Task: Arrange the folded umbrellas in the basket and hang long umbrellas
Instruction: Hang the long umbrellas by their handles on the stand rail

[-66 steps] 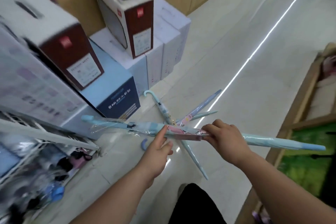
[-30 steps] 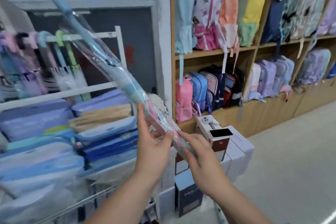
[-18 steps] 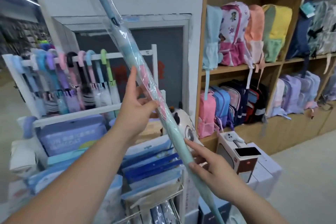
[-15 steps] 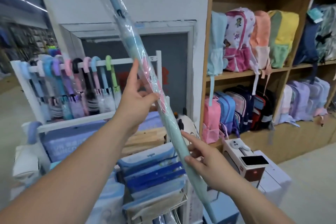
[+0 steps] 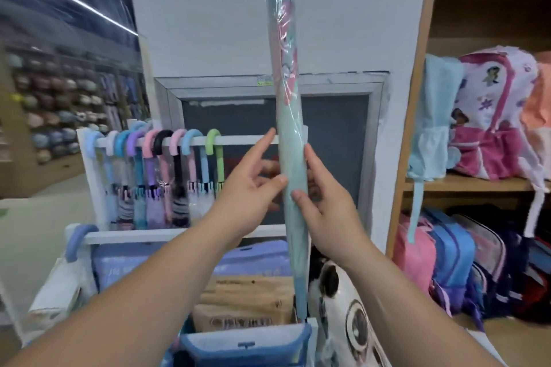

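The long umbrella (image 5: 290, 140), tilted a moment ago, now stands upright, held between the fingers of the left hand (image 5: 253, 185) and right hand (image 5: 325, 202). Beyond the fingertips runs the rail (image 5: 238, 140) of hanging umbrellas (image 5: 155, 170); hooking looks next.

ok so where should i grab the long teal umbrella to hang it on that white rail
Probably grip the long teal umbrella higher on its shaft, under the handle end that runs out of frame at the top. It stands almost upright in a slippery plastic sleeve, so wrap one hand round it from the side. Both hands now pinch it mid-shaft. The white rail has bare space right of the green hook.
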